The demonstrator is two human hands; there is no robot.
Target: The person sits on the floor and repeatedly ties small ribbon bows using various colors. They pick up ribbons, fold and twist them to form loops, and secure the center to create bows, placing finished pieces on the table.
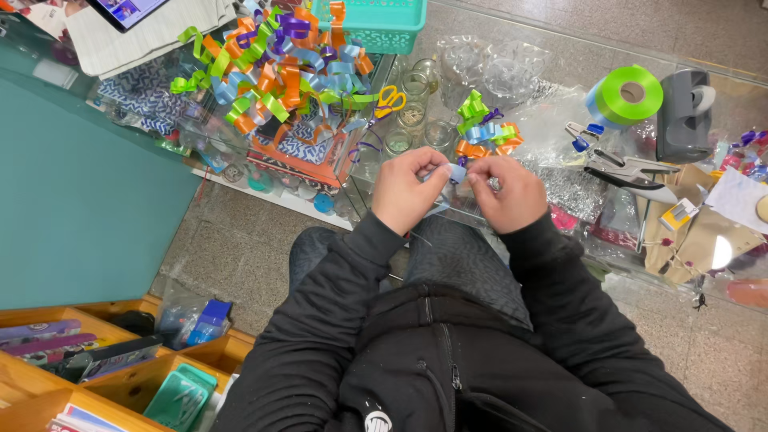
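Both grips pinch blue ribbon (pixel 456 171).

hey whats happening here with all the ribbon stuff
A person in a black jacket sits at a glass counter, pinching a light blue ribbon piece between the left hand and right hand. Just beyond the hands lies a small finished bow in green, blue and orange; a big pile of curly bows sits further left. A green ribbon roll and pliers lie to the right.
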